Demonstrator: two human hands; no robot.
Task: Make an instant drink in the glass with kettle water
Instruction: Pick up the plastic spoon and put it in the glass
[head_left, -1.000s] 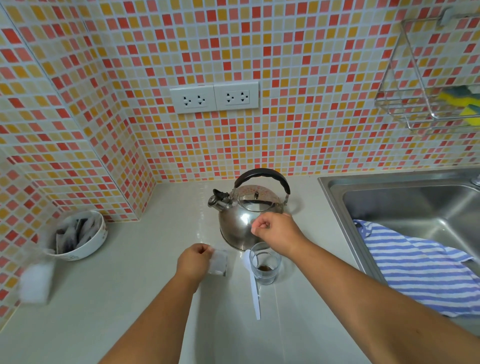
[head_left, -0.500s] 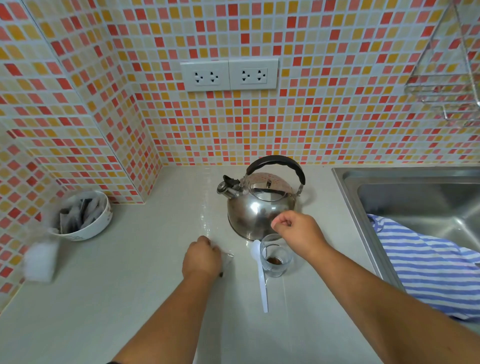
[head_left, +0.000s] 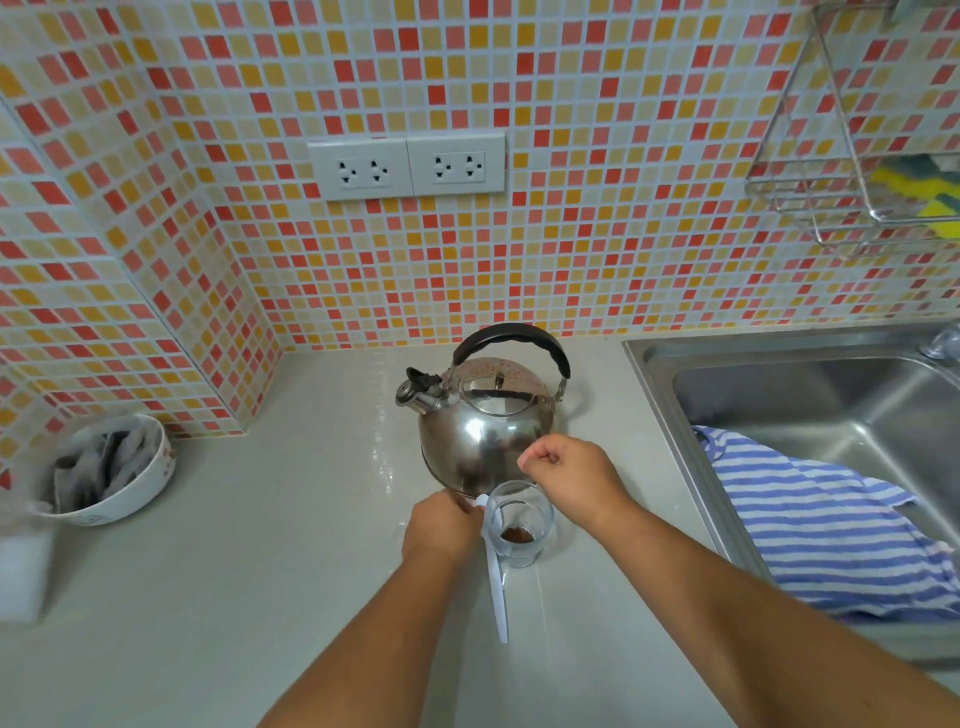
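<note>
While glass (head_left: 521, 540) stands upright, right hand (head_left: 571, 475) beside

Lighting: bright, even, diffuse; soft shadows. Glare: highlights on kettle (head_left: 483, 441) and glossy counter (head_left: 260, 571). Distortion: wide-angle bowing at the edges. Blur: far-right wire rack (head_left: 831, 156) and near-left white object (head_left: 21, 577) smeared.

Clear glass (head_left: 519, 522) upright on the bench (head_left: 260, 597), brown powder (head_left: 517, 535) at its bottom; steel kettle (head_left: 485, 426) just behind it, black handle raised.
</note>
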